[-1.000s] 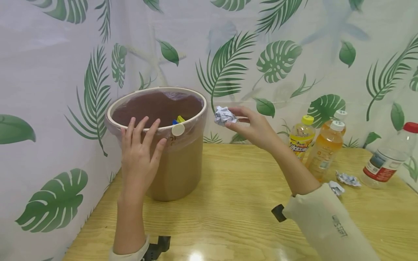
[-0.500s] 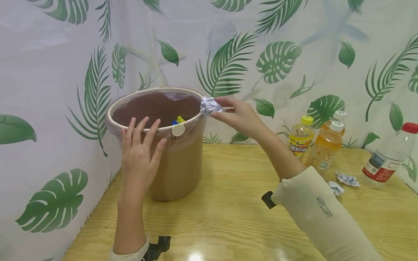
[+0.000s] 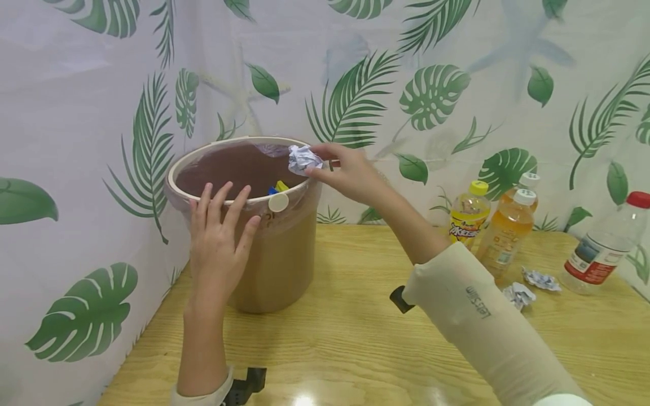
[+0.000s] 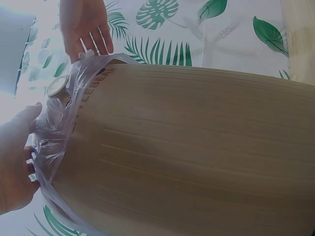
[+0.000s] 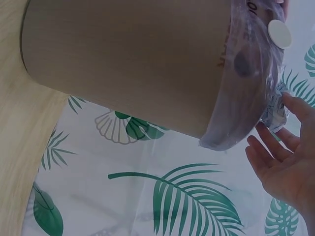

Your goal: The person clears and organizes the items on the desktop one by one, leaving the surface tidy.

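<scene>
A crumpled paper ball (image 3: 303, 160) is pinched between the thumb and fingers of my right hand (image 3: 350, 172), at the right side of the bin's mouth. The brown trash bin (image 3: 284, 259) stands upright with a clear plastic liner (image 4: 51, 130) folded over its pale rim. My left hand (image 3: 218, 248) rests on the near left rim, fingers spread and fairly straight. Inside the bin, a small blue and yellow item (image 3: 279, 187) shows just behind the front rim. In the right wrist view, the paper ball (image 5: 276, 110) is partly hidden behind the liner.
On the right of the wooden table (image 3: 350, 332) stand a yellow-capped bottle (image 3: 467, 217), two white-capped bottles with orange drink (image 3: 505, 231), and a red-capped bottle (image 3: 599, 254). Two crumpled papers (image 3: 540, 280) lie near them. A leaf-patterned sheet (image 3: 365, 34) hangs behind.
My right hand has moved left with the paper ball, from beside the bin to its right rim and mouth. My left hand has stayed on the rim.
</scene>
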### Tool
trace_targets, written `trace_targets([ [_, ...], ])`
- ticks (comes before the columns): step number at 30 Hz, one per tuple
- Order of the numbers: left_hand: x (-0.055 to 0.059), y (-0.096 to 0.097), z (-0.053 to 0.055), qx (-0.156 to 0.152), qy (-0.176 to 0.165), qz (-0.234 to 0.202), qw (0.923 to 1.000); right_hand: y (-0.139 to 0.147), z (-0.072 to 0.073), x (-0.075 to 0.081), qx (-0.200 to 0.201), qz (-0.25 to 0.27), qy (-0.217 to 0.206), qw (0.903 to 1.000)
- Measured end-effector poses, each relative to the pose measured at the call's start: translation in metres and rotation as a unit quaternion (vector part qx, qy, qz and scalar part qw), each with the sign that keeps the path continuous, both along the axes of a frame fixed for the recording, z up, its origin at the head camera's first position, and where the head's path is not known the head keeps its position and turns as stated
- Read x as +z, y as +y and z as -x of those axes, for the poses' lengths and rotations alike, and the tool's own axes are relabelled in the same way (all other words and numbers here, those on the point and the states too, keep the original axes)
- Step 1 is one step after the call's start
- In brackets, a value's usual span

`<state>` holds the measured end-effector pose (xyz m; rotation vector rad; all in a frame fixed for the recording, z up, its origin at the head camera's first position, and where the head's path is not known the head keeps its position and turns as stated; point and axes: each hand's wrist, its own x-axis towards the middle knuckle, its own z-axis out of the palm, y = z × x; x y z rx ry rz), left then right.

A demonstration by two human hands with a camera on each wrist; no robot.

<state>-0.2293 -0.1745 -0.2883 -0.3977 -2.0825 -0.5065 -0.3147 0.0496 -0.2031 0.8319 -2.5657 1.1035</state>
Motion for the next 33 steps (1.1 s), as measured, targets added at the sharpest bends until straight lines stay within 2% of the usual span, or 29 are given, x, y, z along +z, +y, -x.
trace_targets([
  [10, 0.0, 0.0, 0.0, -0.004, 0.001, 0.001, 1.0, -0.019, 0.01, -0.001, -0.007, -0.01, 0.015, 0.9998],
  [17, 0.001, 0.001, -0.001, -0.004, -0.001, 0.003, 1.0, -0.022, 0.016, -0.004, -0.011, -0.003, 0.003, 0.9999],
  [33, 0.0, -0.001, -0.001, -0.003, -0.005, 0.001, 1.0, -0.027, 0.019, -0.009, -0.011, 0.013, -0.014, 0.9998],
])
